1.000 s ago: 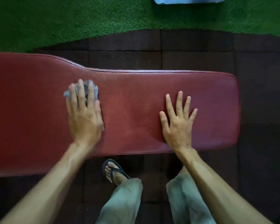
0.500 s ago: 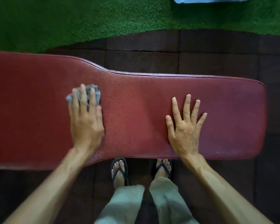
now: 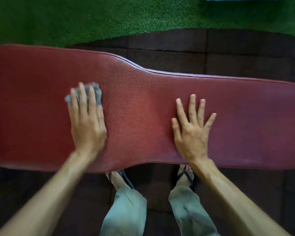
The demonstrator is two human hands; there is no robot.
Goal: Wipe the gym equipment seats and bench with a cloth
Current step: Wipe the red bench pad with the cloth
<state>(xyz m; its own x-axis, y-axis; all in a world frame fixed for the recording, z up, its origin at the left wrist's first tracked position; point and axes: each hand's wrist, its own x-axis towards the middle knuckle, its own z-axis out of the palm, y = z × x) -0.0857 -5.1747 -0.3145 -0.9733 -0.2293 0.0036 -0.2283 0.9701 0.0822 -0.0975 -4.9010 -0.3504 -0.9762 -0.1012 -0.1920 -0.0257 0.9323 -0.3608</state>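
One red bench pad (image 3: 143,116), running left-right across the frame, wide at the left end, necking down toward the right. Far edge borders dark floor tiles (image 3: 228,53) and green turf (image 3: 92,19); near edge sits just above two sandalled feet. Two hands on the pad, well apart, bare pad between them and more to the left. Left hand (image 3: 88,126) lies flat, fingers together, pressing one grey cloth (image 3: 96,92) onto the wide section; cloth pokes out past the fingertips, blurred. Right hand (image 3: 192,133) empty, fingers splayed, palm flat on the narrow section near the front edge.
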